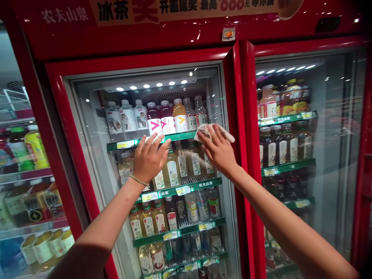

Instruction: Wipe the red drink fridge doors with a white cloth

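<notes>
A pale cloth point(229, 134) lies under my right hand point(216, 149), pressed against the glass door point(95, 116) of a red drinks fridge near the door's right side. The fingers lie over the cloth and part of it sticks out beyond them. To the left, my left hand point(151, 157) is held up before the same glass, fingers spread and holding nothing; whether it touches the pane I cannot tell. A thin band point(138, 180) circles the left wrist. Behind the glass, bottles point(165, 116) stand in rows on green-edged shelves.
The red door frame point(236, 116) runs up beside my right hand. A second glass door point(328, 116) with more bottles is on the right. Another drinks cabinet point(26, 178) stands at far left. An orange switch point(228, 34) sits on the red panel above.
</notes>
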### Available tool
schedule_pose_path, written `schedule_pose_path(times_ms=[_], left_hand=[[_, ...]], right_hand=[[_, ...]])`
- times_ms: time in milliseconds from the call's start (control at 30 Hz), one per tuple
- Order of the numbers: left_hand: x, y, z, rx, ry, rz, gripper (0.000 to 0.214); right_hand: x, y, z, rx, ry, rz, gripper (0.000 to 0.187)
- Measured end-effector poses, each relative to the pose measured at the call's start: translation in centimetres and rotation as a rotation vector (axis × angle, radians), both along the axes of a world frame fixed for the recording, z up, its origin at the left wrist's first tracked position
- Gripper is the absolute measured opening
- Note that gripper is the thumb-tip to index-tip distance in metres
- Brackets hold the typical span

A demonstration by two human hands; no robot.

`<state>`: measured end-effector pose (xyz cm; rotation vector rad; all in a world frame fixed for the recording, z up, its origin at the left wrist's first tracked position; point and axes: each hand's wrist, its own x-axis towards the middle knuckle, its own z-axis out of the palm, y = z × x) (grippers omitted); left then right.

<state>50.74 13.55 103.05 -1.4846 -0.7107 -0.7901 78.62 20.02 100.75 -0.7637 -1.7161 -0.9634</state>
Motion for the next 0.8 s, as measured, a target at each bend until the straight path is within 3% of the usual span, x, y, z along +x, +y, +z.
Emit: schedule_pose_path(times_ms=[100, 200, 300, 400, 500, 600, 700, 800], left_hand=[[-2.4, -0.7, 0.1, -0.001, -0.023, 0.023, 0.044], [-4.0, -1.1, 0.2, -0.009, -0.058, 0.024, 0.047], [-5.6, -1.5, 0.2, 0.000, -0.079, 0.032, 0.048], [-7.2, -1.9, 0.2, 0.022, -0.078, 0.053, 0.048], [-8.4, -2.1, 0.3, 0.042, -0.073, 0.066, 0.048], [-9.4, -2.2, 0.4, 0.050, -0.050, 0.076, 0.048], [-10.5, -2.3, 0.5, 0.044, -0.065, 0.069, 0.051], [-11.6, -2.3, 0.5, 0.027, -0.090, 0.038, 0.054]], right_hand=[[-1.8, -0.1, 1.0, 0.030, 0.163, 0.006, 0.060], [-3.7, -0.8, 0.9, 0.017, 0.025, 0.014, 0.059], [-3.4, -1.1, 1.0, 0.031, -0.123, 0.007, 0.061], [-3.1, -0.7, 2.3, 0.056, 0.031, -0.021, 0.063], [-5.0, -0.8, 3.4, 0.072, 0.143, -0.020, 0.064], [-7.3, -1.6, 2.9, 0.087, -0.007, -0.005, 0.066], [-7.9, -1.9, 2.3, 0.102, -0.156, -0.010, 0.066], [-8.4, -1.7, 3.1, 0.107, -0.039, -0.016, 0.064]])
